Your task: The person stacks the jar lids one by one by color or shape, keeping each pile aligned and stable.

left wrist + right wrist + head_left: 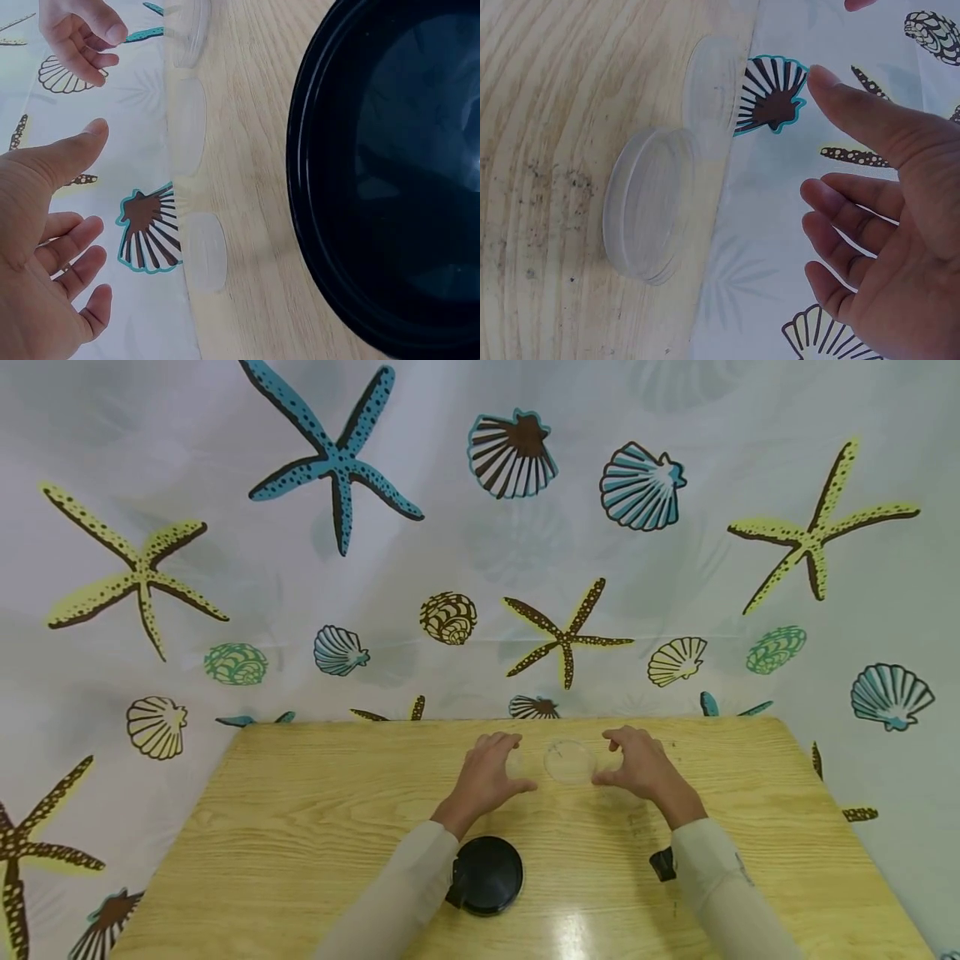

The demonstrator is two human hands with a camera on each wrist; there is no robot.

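Observation:
My left hand hovers over the far part of the table, fingers loosely bent and holding nothing. Across from it my right hand has the same relaxed curve, also holding nothing. Between them lies a clear round plastic dish. Another clear disc shows partly behind the left hand. By the right hand is a clear shallow dish with a raised rim. Three such pieces line the table's far edge in the left wrist view. A black round dish-like object sits beside my left forearm.
A small black piece, partly hidden by the right sleeve, lies on the wooden table. Faint clear material seems to lie near it. A white cloth with starfish and shells hangs behind the table's far edge.

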